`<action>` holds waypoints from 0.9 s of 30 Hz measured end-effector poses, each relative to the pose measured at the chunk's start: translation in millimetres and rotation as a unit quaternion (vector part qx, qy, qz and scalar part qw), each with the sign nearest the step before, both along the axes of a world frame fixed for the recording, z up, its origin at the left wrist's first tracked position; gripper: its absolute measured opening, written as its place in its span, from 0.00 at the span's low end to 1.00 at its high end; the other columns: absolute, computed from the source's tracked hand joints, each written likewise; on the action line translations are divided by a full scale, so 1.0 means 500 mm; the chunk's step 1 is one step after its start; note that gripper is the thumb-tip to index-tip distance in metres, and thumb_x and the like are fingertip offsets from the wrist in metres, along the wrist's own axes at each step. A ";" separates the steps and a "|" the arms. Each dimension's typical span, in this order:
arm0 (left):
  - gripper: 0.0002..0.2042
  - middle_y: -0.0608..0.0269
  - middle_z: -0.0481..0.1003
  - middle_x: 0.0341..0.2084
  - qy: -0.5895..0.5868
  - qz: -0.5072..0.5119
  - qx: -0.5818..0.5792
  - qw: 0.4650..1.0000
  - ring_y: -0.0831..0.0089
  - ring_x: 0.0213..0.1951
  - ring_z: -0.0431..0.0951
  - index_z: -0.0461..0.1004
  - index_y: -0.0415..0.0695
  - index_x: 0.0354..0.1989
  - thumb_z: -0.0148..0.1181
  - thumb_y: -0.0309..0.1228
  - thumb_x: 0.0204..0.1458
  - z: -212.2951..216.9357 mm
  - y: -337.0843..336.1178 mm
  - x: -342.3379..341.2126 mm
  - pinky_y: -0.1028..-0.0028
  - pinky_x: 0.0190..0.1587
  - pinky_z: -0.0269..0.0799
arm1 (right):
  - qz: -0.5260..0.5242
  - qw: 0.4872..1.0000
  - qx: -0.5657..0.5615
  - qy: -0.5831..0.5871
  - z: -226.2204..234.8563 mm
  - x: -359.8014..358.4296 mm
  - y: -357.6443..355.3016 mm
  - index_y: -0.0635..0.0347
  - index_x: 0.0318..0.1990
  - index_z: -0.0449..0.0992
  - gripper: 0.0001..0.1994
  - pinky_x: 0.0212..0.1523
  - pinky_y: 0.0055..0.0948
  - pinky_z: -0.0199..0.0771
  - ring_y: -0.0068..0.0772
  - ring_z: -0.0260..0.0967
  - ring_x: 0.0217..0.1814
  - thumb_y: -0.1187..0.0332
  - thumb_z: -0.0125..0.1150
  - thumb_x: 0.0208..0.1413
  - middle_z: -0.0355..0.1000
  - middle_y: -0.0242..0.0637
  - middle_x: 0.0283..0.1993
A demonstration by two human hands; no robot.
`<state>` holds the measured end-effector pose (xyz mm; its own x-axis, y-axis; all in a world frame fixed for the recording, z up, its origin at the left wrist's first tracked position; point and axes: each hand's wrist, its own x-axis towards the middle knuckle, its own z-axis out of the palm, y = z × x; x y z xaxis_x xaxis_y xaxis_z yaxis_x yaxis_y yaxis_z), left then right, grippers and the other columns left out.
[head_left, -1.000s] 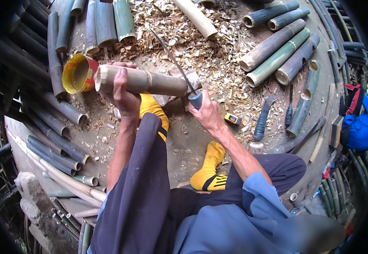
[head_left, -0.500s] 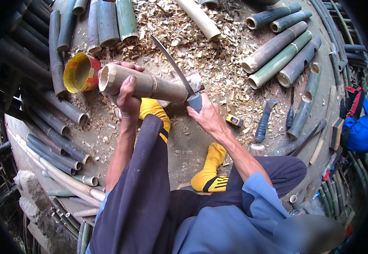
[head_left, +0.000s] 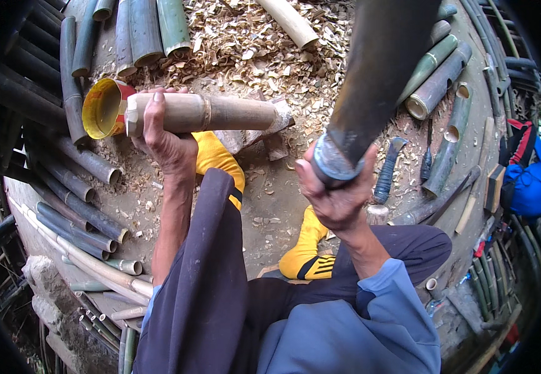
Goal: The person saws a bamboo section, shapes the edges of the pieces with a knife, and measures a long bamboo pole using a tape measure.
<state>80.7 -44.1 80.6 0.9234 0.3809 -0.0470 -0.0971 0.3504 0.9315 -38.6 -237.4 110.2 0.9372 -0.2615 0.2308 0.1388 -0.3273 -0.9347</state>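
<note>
From the head view, I see my right hand [head_left: 339, 193] wrapped tight around the handle of a long dark steel chopping blade [head_left: 379, 68]. The blade is now lifted high and close to the camera, so it fills the upper middle of the picture. Half a second ago it lay low, with its edge down at the far end of the pale peeled bamboo section [head_left: 211, 113]; now it stands well apart from the bamboo, raised above it. I read that as the wind-up of a chop, with the cut not yet landed.

My left hand [head_left: 164, 140] is closed over the bamboo section near its left end and holds it roughly level. Its right end rests on a grey chopping block [head_left: 264, 134] on the ground. The section has shifted only a little; it is still braced above my left yellow boot [head_left: 217, 159]. Just beside its left end stands a yellow-lined, red-rimmed tin can [head_left: 103, 109], touching or nearly so.

The dirt floor [head_left: 276, 193] is strewn with pale bamboo shavings [head_left: 239, 43]. Green and grey bamboo poles [head_left: 432, 81] lie around the rim, and a blue-handled tool [head_left: 385, 171] lies near the right hand.
</note>
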 end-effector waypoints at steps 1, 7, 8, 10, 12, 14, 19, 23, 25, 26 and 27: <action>0.09 0.56 0.70 0.29 0.001 0.006 -0.057 0.998 0.64 0.35 0.77 0.69 0.36 0.36 0.57 0.27 0.49 -0.003 -0.010 -0.002 0.59 0.36 0.77 | -0.006 0.998 -0.057 -0.020 -0.021 0.005 -0.002 0.69 0.47 0.61 0.25 0.33 0.30 0.76 0.35 0.75 0.33 0.70 0.67 0.46 0.72 0.45 0.34; 0.14 0.54 0.69 0.36 -0.047 -0.024 -0.032 0.998 0.62 0.35 0.75 0.66 0.36 0.38 0.56 0.28 0.44 0.000 -0.023 -0.006 0.60 0.44 0.75 | 0.048 0.958 -0.059 0.275 -0.198 -0.003 -0.036 0.68 0.42 0.61 0.19 0.27 0.36 0.78 0.44 0.76 0.28 0.65 0.62 0.51 0.74 0.51 0.29; 0.15 0.54 0.68 0.36 -0.029 -0.034 -0.039 0.998 0.63 0.36 0.75 0.65 0.37 0.40 0.56 0.28 0.44 -0.007 -0.006 -0.018 0.59 0.45 0.74 | 0.051 0.956 -0.052 0.285 -0.173 -0.015 -0.022 0.68 0.42 0.61 0.19 0.27 0.36 0.78 0.44 0.76 0.28 0.65 0.62 0.51 0.74 0.51 0.29; 0.17 0.56 0.68 0.35 -0.054 -0.049 -0.034 0.997 0.63 0.39 0.73 0.63 0.38 0.43 0.55 0.29 0.44 -0.018 0.019 -0.020 0.56 0.49 0.70 | 0.061 0.961 -0.016 0.269 -0.081 0.017 -0.013 0.68 0.42 0.63 0.20 0.29 0.35 0.77 0.43 0.76 0.30 0.65 0.63 0.50 0.74 0.50 0.29; 0.19 0.57 0.68 0.35 -0.062 -0.070 -0.032 0.995 0.63 0.42 0.71 0.62 0.40 0.45 0.54 0.31 0.44 -0.025 0.025 -0.035 0.54 0.53 0.67 | 0.010 0.994 -0.017 0.110 -0.036 0.022 -0.003 0.68 0.42 0.64 0.19 0.30 0.30 0.76 0.36 0.76 0.31 0.67 0.65 0.49 0.73 0.44 0.31; 0.21 0.57 0.68 0.36 -0.088 -0.092 -0.029 0.991 0.62 0.43 0.71 0.60 0.40 0.48 0.53 0.30 0.43 -0.022 0.027 -0.040 0.53 0.54 0.66 | -0.015 0.999 -0.049 -0.008 -0.009 0.018 0.010 0.67 0.42 0.64 0.19 0.29 0.30 0.76 0.35 0.75 0.30 0.69 0.66 0.47 0.72 0.42 0.29; 0.22 0.54 0.67 0.37 -0.126 -0.160 0.000 0.979 0.60 0.43 0.70 0.60 0.40 0.48 0.53 0.26 0.41 -0.006 0.007 -0.036 0.52 0.54 0.65 | 0.052 0.955 -0.152 0.248 -0.161 0.010 -0.016 0.66 0.40 0.63 0.18 0.28 0.36 0.76 0.43 0.76 0.28 0.67 0.64 0.48 0.74 0.50 0.27; 0.23 0.53 0.67 0.38 -0.146 -0.182 -0.016 0.972 0.57 0.44 0.71 0.59 0.40 0.49 0.55 0.24 0.40 -0.012 0.006 -0.028 0.51 0.54 0.65 | 0.070 0.967 -0.040 0.241 -0.079 0.012 -0.018 0.66 0.40 0.65 0.17 0.28 0.33 0.75 0.40 0.76 0.28 0.68 0.65 0.47 0.73 0.48 0.28; 0.24 0.53 0.67 0.38 -0.132 -0.185 -0.003 0.974 0.57 0.44 0.71 0.59 0.40 0.49 0.55 0.25 0.40 -0.010 0.011 -0.039 0.51 0.54 0.65 | 0.048 0.986 -0.060 0.147 -0.027 0.010 -0.007 0.66 0.40 0.66 0.17 0.28 0.32 0.75 0.38 0.76 0.28 0.69 0.66 0.46 0.73 0.46 0.28; 0.24 0.53 0.67 0.38 -0.135 -0.192 0.004 0.972 0.56 0.44 0.71 0.59 0.40 0.49 0.55 0.25 0.40 -0.004 0.007 -0.032 0.51 0.54 0.65 | 0.018 0.995 -0.088 0.036 -0.009 0.017 -0.006 0.66 0.40 0.66 0.17 0.29 0.32 0.75 0.36 0.75 0.28 0.70 0.67 0.46 0.73 0.43 0.28; 0.24 0.53 0.67 0.38 -0.138 -0.192 0.003 0.972 0.56 0.44 0.71 0.59 0.40 0.49 0.55 0.25 0.40 -0.002 0.005 -0.029 0.51 0.54 0.65 | -0.004 0.997 -0.079 -0.007 -0.017 0.018 -0.002 0.64 0.40 0.65 0.18 0.29 0.30 0.75 0.36 0.75 0.27 0.71 0.68 0.44 0.72 0.39 0.28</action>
<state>66.3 -41.7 79.5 0.9748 0.0047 0.2230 -0.2058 0.4044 0.8911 -29.8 -238.6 101.9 0.9314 -0.2281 0.2836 0.1492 -0.4715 -0.8692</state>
